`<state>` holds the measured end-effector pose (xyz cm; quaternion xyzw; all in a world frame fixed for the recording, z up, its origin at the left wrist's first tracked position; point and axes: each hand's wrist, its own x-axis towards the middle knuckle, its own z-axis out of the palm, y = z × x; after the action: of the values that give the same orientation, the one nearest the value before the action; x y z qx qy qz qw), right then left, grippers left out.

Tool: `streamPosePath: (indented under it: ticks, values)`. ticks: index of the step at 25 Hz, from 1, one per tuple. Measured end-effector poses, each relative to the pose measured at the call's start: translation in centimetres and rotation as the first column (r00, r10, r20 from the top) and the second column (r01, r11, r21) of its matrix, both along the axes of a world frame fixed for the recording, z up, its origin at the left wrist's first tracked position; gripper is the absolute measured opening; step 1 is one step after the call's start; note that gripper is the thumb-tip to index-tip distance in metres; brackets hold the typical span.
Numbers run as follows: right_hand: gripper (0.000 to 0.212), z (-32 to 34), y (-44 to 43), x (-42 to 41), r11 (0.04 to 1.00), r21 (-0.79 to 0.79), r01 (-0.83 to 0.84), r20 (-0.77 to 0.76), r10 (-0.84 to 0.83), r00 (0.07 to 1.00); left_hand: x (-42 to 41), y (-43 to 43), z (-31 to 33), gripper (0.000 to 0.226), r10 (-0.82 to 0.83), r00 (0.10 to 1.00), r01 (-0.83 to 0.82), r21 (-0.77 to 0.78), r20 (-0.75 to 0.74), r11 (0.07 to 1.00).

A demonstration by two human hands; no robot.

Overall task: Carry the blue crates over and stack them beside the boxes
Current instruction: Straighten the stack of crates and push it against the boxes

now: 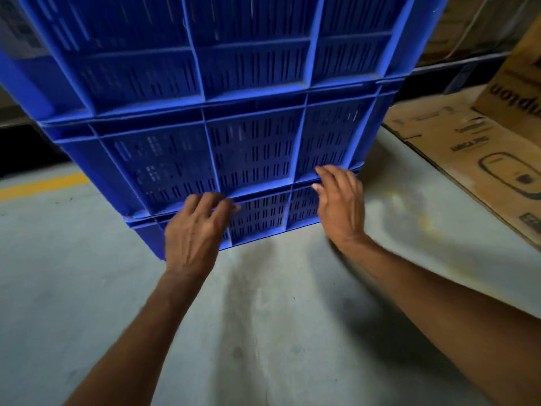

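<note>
A stack of three blue slotted crates fills the upper middle of the head view: the top crate [222,45], the middle crate [234,153] and the bottom crate [263,215] on the concrete floor. My left hand [194,230] has its fingers curled at the seam between the middle and bottom crates. My right hand [339,200] rests against the same seam near the stack's right corner, fingers spread and slightly bent. Neither hand clearly grips a crate. The stack's lower left part is hidden behind my left hand.
Brown cardboard boxes [494,159] with printed labels lie to the right of the stack. More boxes [456,27] sit at the back right. A yellow floor line [44,186] runs at the left. Grey concrete floor [263,317] spreads in front of the stack.
</note>
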<state>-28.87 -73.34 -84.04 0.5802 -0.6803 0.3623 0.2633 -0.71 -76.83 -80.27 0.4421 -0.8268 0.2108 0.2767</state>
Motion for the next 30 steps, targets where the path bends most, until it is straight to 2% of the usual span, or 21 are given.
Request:
streamPosePath:
  ticks: [2,4,6,11,15,17,20,22,23,24,25,26,27,30]
  values:
    - [0.024,-0.5,-0.2,-2.9,0.999,0.038,-0.008,-0.119,0.012,0.993,-3.7,-0.8,-0.6,0.030,-0.116,0.987,0.114,0.024,0.111,0.993]
    - [0.012,-0.4,-1.0,-3.7,0.999,0.016,-0.036,-0.232,0.039,0.972,-6.3,-1.9,-0.8,0.044,-0.112,0.984,0.104,0.065,0.142,0.993]
    - [0.011,-0.1,-1.5,-4.1,0.998,-0.027,-0.049,-0.284,0.039,0.958,-6.8,-2.3,-0.7,0.052,-0.096,0.982,0.083,0.085,0.160,0.993]
    - [0.021,0.8,-1.9,-4.2,0.994,-0.104,-0.027,-0.359,-0.012,0.933,-5.7,-3.8,-0.9,0.042,-0.151,0.963,0.166,-0.047,0.225,0.985]
    - [0.006,-0.3,-1.5,-4.8,0.996,-0.072,-0.052,-0.351,0.023,0.936,-5.4,-4.4,-1.4,0.037,-0.159,0.959,0.183,-0.083,0.235,0.980]
    - [0.004,-0.8,-1.6,-5.4,0.997,-0.071,0.001,-0.317,-0.023,0.948,-5.6,-4.5,-1.6,0.040,-0.146,0.966,0.166,-0.081,0.213,0.983]
    - [0.020,-0.2,-2.2,-5.4,0.994,-0.068,0.080,-0.287,-0.096,0.953,-6.6,-3.9,-1.7,0.033,-0.085,0.985,0.093,-0.048,0.152,0.995]
    - [0.014,0.7,-1.5,-5.3,0.999,0.042,-0.021,-0.226,0.030,0.974,-7.3,-3.0,-1.3,0.017,-0.016,0.998,0.016,0.005,0.065,1.000]
    - [0.010,1.4,-0.8,-5.5,0.991,0.103,-0.085,-0.110,0.096,0.989,-7.7,-2.5,-1.0,0.015,0.021,1.000,-0.021,0.051,0.014,0.998]
    - [0.017,2.2,-0.1,-5.8,0.983,0.133,-0.124,0.076,0.114,0.991,-8.4,-2.0,-0.4,0.020,0.041,0.999,-0.039,0.083,-0.027,0.996]
    - [0.026,3.0,0.4,-6.1,0.983,0.136,-0.127,0.277,0.085,0.957,-9.3,-1.6,0.2,0.023,0.021,0.999,-0.017,0.081,-0.046,0.997]
    - [0.030,3.5,0.4,-6.4,0.988,0.127,-0.083,0.406,0.025,0.914,-10.6,-1.4,0.7,0.023,-0.033,0.999,0.035,0.048,-0.037,0.998]
    - [0.030,3.9,0.1,-6.8,0.991,0.133,-0.029,0.462,-0.036,0.886,-11.9,-1.3,1.1,0.021,-0.094,0.996,0.094,0.017,0.002,0.995]
    - [0.026,4.6,-0.8,-6.8,0.967,0.254,0.027,0.365,-0.121,0.923,-15.1,-2.2,1.5,0.023,-0.174,0.971,0.172,0.027,0.161,0.985]
